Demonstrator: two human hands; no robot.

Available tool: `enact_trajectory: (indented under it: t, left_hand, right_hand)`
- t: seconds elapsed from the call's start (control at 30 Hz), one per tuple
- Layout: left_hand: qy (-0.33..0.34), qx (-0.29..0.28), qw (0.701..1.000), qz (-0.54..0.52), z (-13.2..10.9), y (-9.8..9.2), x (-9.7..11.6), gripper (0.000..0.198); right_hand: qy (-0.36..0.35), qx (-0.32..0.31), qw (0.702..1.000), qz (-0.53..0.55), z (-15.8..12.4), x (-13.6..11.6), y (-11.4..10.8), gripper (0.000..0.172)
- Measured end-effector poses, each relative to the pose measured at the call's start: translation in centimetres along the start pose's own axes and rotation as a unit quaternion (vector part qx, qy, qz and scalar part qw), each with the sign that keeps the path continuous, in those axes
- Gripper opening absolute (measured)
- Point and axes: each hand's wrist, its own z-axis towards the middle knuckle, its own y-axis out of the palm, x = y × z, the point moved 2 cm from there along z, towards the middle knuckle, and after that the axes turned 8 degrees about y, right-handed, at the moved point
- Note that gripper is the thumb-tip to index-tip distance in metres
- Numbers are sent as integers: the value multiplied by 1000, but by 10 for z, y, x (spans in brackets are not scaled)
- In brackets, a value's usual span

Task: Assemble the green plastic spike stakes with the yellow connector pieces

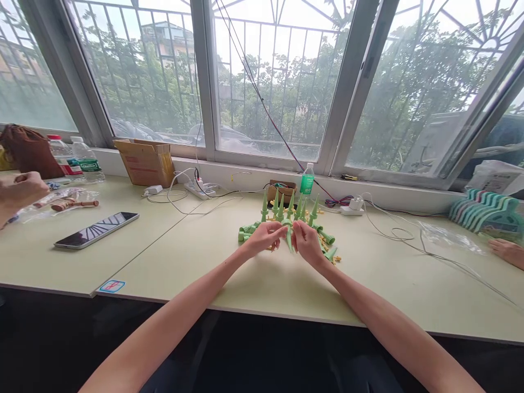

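My left hand (265,237) and my right hand (306,242) meet over the middle of the pale table (245,278), both pinched on one green plastic cone spike (288,236) that points downward between them. Behind my hands several green cone spikes (286,207) stand upright in a row. More green pieces lie on their sides to the left (246,231) and right (326,238) of my hands, mixed with small yellow parts (336,260).
A phone (96,230) lies at the left, near another person's hand (22,188) and water bottles (87,159). A cardboard box (146,160), a power strip (200,189), cables and a green bottle (307,179) line the windowsill. Another hand (507,251) and green plastic parts (485,210) are far right.
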Motion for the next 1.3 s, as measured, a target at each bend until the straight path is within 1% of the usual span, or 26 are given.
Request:
enact_trajectory:
  t: [0.1,0.23,0.37,0.5,0.67,0.77,0.83,0.93,1.0,1.07,1.17,1.3]
  left_hand:
    - [27,21,999,22,-1,-1,0,42]
    - [50,39,997,38,0,-1,-2,49]
    - [54,38,997,48,-1,0,-1,46]
    - [56,39,997,47,-2,3,4,49]
    - [61,71,995,32,0,1,6,44]
    - [59,82,994,32,3,0,3,51]
    - [43,70,996,38,4,0,0,61]
    - [-3,25,999,26,4,3,-2,77]
    - [-26,-9,1000,3,2,5,-1,82]
    - [-33,-28,999,-16,0,6,1,84]
    - [-37,-26,998,-38,-1,6,4,87]
    - [-48,-26,997,-61,0,4,1,90]
  right_hand:
    - [16,1,1000,8,1,1,0,49]
    - [21,5,1000,12,1,3,1,54]
    - [18,10,1000,20,1,3,2,51]
    - [15,14,1000,9,0,1,2,48]
    - [12,29,999,-9,0,-2,0,47]
    - [8,42,999,-18,0,-3,-2,46]
    - [4,46,999,-23,0,-4,-3,46]
    - [-2,32,999,-29,-1,-5,-3,47]
    - [-5,15,1000,-26,-2,-6,-1,47]
    - [-6,-1,1000,-19,-2,-5,0,46]
    - [-6,-15,1000,-4,-3,-5,1,45]
    - [-14,-26,999,14,-4,-6,1,42]
